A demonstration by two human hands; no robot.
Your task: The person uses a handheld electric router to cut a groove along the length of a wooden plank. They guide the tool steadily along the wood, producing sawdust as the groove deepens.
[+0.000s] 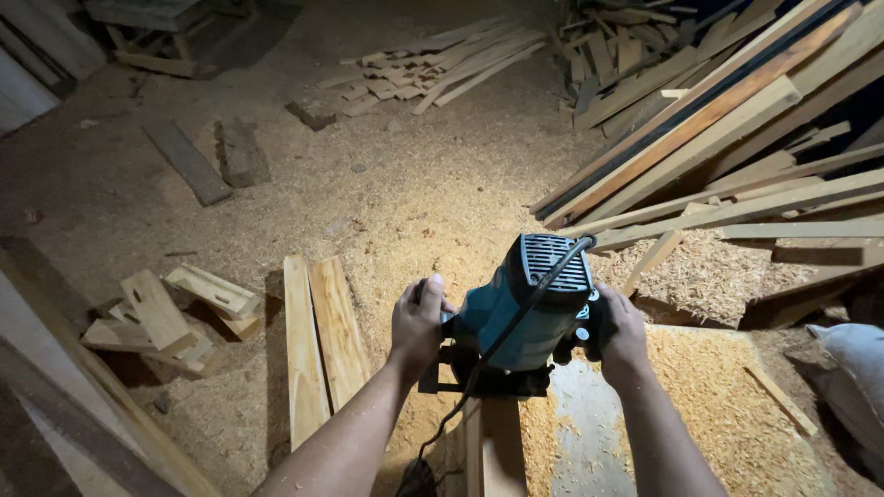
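A teal electric router [525,308] with a black vented top stands on a narrow wooden piece [493,446] on a bench covered in sawdust. My left hand [419,322] grips the router's left handle. My right hand [619,333] grips the right handle. A black power cord [479,368] runs from the top of the tool down toward me, between my forearms. The base of the router is partly hidden by my hands.
Two planks [318,345] lie on the sawdust floor to the left, beside several notched offcuts [170,317]. A heap of long wooden slats [727,138] leans at the right. More offcuts [433,64] lie at the back. A sack [856,368] sits at the right edge.
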